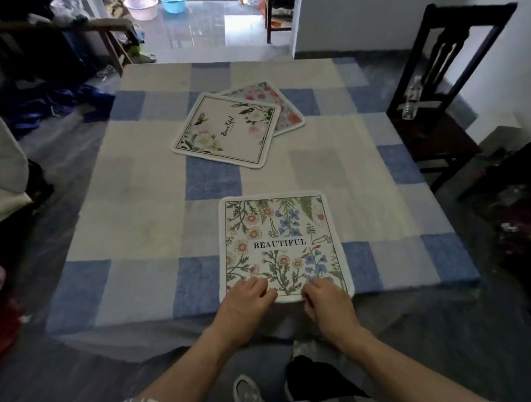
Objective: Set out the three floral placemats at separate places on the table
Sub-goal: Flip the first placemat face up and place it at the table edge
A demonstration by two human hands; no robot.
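Observation:
A placemat printed with wildflowers and the word BEAUTIFUL [279, 241] lies flat at the near edge of the table [133, 194]. My left hand [245, 303] and my right hand [324, 302] rest on its near edge with curled fingers; whether they pinch the edge I cannot tell. Farther back, a cream placemat with pale roses [226, 130] lies on top of a placemat with small red and orange flowers [277, 102], covering most of it.
A blue-and-cream checked cloth covers the table. A dark wooden chair [435, 93] with a clear bottle [411, 99] on its seat stands at the right side. Clutter and clothes crowd the floor at the left and right.

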